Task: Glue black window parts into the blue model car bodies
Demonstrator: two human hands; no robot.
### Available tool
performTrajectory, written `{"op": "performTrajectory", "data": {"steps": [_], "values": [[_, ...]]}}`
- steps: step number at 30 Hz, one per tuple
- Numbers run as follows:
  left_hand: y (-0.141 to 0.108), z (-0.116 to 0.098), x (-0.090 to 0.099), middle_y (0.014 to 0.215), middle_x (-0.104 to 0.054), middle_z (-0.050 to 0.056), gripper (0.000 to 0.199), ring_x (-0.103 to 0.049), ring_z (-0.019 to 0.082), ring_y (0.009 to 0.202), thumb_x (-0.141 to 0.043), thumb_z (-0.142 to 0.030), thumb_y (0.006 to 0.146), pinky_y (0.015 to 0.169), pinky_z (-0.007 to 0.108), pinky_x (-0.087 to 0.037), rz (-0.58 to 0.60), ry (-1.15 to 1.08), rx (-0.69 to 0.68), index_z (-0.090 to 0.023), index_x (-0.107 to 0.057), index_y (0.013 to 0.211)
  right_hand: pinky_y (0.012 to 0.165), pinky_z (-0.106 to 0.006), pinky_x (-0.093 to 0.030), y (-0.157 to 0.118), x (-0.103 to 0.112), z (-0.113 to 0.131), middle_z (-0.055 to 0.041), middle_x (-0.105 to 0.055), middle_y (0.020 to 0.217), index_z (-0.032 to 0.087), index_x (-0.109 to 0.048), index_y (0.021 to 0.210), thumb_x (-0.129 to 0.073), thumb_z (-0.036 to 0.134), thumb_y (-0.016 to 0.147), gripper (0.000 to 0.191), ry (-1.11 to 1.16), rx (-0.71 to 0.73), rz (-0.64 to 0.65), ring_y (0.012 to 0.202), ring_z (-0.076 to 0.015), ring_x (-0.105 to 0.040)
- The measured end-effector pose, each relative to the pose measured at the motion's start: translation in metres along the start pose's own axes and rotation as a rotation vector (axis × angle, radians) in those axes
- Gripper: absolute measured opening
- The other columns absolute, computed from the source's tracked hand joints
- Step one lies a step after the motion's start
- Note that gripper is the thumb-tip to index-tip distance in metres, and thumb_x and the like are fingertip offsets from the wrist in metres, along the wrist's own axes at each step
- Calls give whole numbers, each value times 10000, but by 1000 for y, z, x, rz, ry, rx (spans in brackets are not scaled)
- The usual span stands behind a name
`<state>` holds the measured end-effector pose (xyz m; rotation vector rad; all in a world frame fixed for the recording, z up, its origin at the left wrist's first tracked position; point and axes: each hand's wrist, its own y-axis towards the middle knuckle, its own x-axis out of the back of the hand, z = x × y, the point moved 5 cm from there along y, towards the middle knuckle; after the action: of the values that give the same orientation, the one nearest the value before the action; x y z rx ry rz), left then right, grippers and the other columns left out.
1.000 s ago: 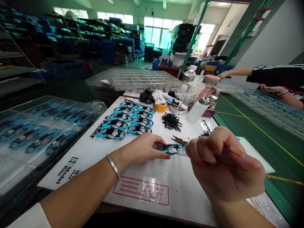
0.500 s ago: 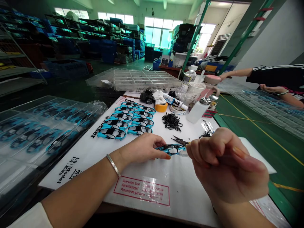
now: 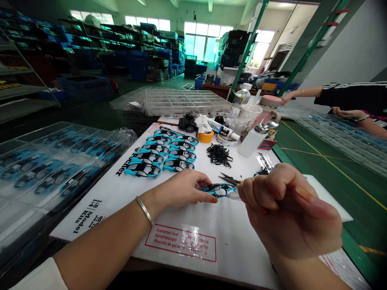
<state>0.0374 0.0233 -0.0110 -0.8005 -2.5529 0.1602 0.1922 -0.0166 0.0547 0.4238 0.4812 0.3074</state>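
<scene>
My left hand [image 3: 187, 188] rests on the white board and grips one end of a blue and black part [image 3: 222, 190] between thumb and fingers. My right hand [image 3: 287, 209] is raised to the right of that part, its fingers curled in; what they hold, if anything, is hidden. Just behind the part lie pliers [image 3: 231, 179] with their jaws pointing left, their handles hidden by my right hand. Several similar blue and black parts [image 3: 179, 165] stand in two columns behind my left hand. A pile of small black pieces [image 3: 219, 156] lies further back.
Orange tape [image 3: 205, 137], a white bottle [image 3: 252, 141] and a glue tube [image 3: 219, 128] stand or lie at the board's back. A clear divided tray [image 3: 187, 100] is beyond them. Another tray [image 3: 60, 161] with blue parts is at left. A person's arm [image 3: 302, 92] reaches in at far right.
</scene>
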Motion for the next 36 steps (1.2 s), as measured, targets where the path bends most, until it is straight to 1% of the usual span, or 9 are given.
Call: {"op": "performTrajectory", "data": {"steps": [11,19,22,25,28,30,31,33,36], "values": [[2,3,-1,908,-687,28,448,-614,165,766,-762,-504,690,592,232,-513,11,-39,-14,-198,-694,1010,453,-261,-241,1,2,-1,46,-267,498,187,-465,656,-554,381,819,268,6,23,-37,430,-96,-262],[2,4,-1,931,-703,44,475,-633,184,780,-756,-522,692,615,255,-508,16,-15,2,-194,-691,1030,461,-268,-244,1,0,0,42,-259,501,185,-459,639,-553,392,838,302,-27,5,2,443,-101,-271],[1,3,3,944,-715,39,475,-645,198,831,-766,-530,686,673,267,-495,-32,62,-26,-207,-705,1028,443,-270,-235,5,8,6,42,-250,489,182,-449,616,-552,392,826,314,-40,65,-10,424,-96,-264],[-1,-1,8,970,-711,32,504,-646,220,894,-807,-518,645,721,285,-488,-147,204,-69,-238,-705,1051,416,-260,-183,11,23,20,51,-197,479,181,-430,610,-564,391,820,326,-41,166,-147,393,-80,-213],[-3,-9,8,958,-705,10,451,-643,224,899,-831,-389,661,735,299,-490,-247,356,-149,-257,-682,1066,435,-252,-163,15,37,30,44,-130,507,181,-393,623,-445,459,934,420,20,149,-321,414,-80,-170],[-6,-15,5,986,-705,-2,390,-646,214,915,-811,-261,700,782,308,-500,-288,436,-253,-239,-659,1058,450,-247,-175,17,41,32,40,-121,524,180,-363,635,-336,506,984,478,95,105,-378,432,-83,-150],[-7,-19,2,1021,-703,0,378,-647,209,939,-793,-208,719,819,313,-506,-305,467,-318,-225,-642,1066,452,-246,-181,18,42,32,40,-124,526,180,-351,639,-330,500,987,472,124,90,-393,437,-83,-142],[-11,-24,-3,1115,-686,21,389,-639,204,1018,-744,-135,758,903,328,-509,-342,524,-464,-202,-599,1113,439,-246,-188,20,45,30,46,-134,505,183,-344,641,-425,443,940,405,153,84,-375,425,-81,-140],[-16,-28,-11,1205,-649,54,406,-602,204,1141,-649,-58,807,993,351,-502,-380,611,-643,-187,-542,1176,402,-250,-177,23,48,28,60,-150,455,188,-350,631,-544,368,811,320,157,121,-302,381,-77,-158]]}}
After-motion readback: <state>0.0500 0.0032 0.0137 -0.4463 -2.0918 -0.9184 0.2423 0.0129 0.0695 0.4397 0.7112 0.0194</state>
